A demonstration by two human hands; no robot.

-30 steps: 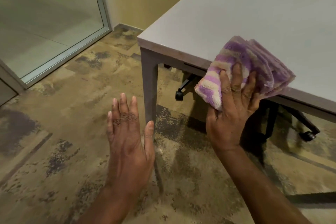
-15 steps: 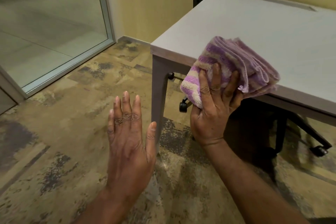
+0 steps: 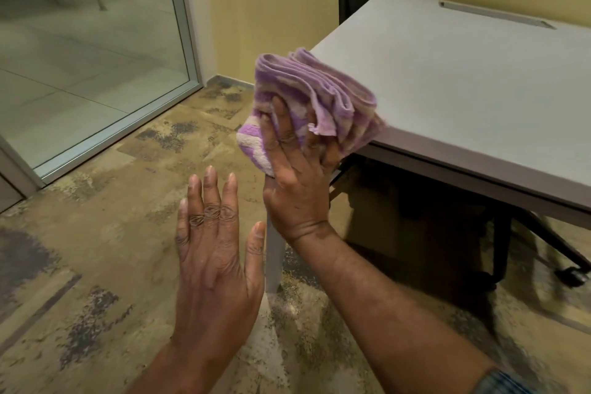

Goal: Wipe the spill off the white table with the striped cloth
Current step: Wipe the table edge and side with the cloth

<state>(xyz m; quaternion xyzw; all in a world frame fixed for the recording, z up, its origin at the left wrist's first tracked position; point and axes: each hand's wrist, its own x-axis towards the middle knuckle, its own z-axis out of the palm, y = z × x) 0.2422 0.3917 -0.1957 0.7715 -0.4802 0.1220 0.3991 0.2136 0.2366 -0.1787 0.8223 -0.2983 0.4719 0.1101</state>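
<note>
My right hand (image 3: 295,179) grips a folded purple-and-cream striped cloth (image 3: 315,96) and holds it at the near left corner of the white table (image 3: 463,83). The cloth bunches over the corner, partly on the tabletop and partly hanging off the edge. No spill is visible on the tabletop. My left hand (image 3: 214,253) is flat, fingers spread, hovering over the floor to the left of the table leg (image 3: 274,265); it holds nothing.
A narrow cable slot (image 3: 495,14) runs along the table's far edge. Beneath the table stands a dark chair base with a castor (image 3: 574,277). A glass door with a metal frame (image 3: 188,41) is at the left. The floor is mottled carpet (image 3: 96,265).
My right hand slid the cloth leftward along the table's near edge to the corner. The view shifted left too. My left hand stayed flat and open.
</note>
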